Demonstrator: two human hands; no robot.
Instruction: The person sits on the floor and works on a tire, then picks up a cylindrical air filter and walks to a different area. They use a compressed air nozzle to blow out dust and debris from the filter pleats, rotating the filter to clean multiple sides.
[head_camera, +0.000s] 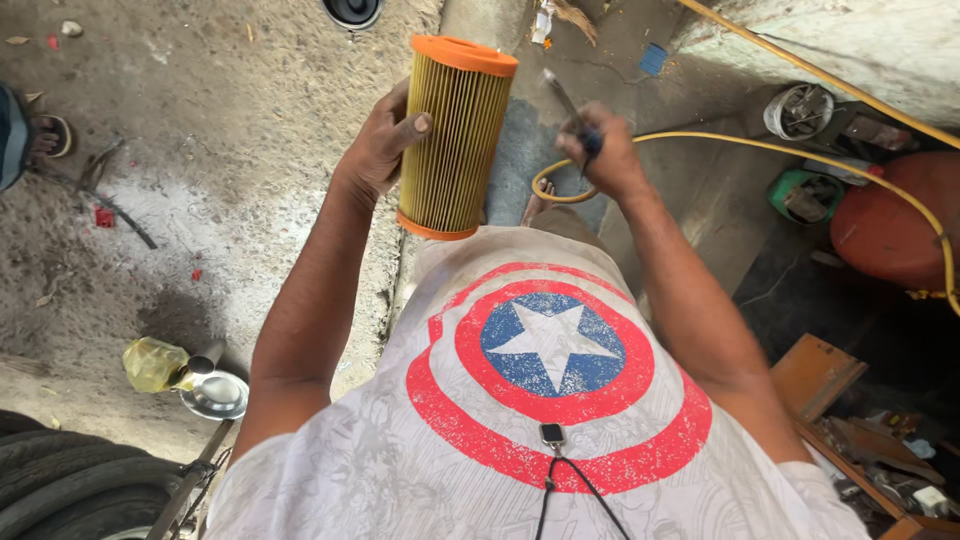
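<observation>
1. Left hand (383, 145) is reaching toward 12 o'clock, forearm extended, fingers curled shut in a grip, thumb pressing forward.
2. Right hand (603, 155) is lifting at 1 o'clock, fist clenched, elbow bent, forearm angling inward.

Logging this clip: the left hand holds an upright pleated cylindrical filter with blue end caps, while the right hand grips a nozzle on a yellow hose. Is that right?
Not quite. In the head view the filter has orange end caps, not blue. The rest holds: the left hand holds it upright, and the right hand grips a nozzle on the yellow hose.
</observation>
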